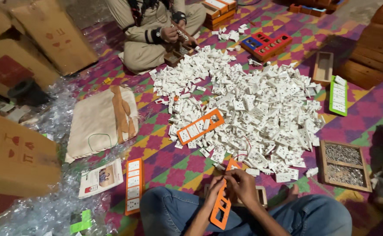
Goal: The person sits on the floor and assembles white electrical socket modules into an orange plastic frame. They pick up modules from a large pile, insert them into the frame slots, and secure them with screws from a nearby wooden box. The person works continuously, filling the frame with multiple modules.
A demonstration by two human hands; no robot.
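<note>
I sit cross-legged in blue jeans on a patterned mat. Both my hands hold an orange plastic frame (221, 209) with rectangular openings, over my lap. My left hand (214, 191) grips its upper left side. My right hand (244, 185) closes around its top end. Just ahead lies a large heap of white socket modules (252, 109). A second orange frame (199, 126), partly filled with white modules, rests on the heap's left edge. A small wooden box (259, 195) sits under my hands, mostly hidden.
Another person (154, 30) sits across the heap, handling parts. A wooden tray of screws (344, 165) lies at right. A filled orange frame (134, 185) and a green one (338, 95) lie on the mat. Cardboard boxes (17, 157) and bubble wrap (47, 209) crowd the left.
</note>
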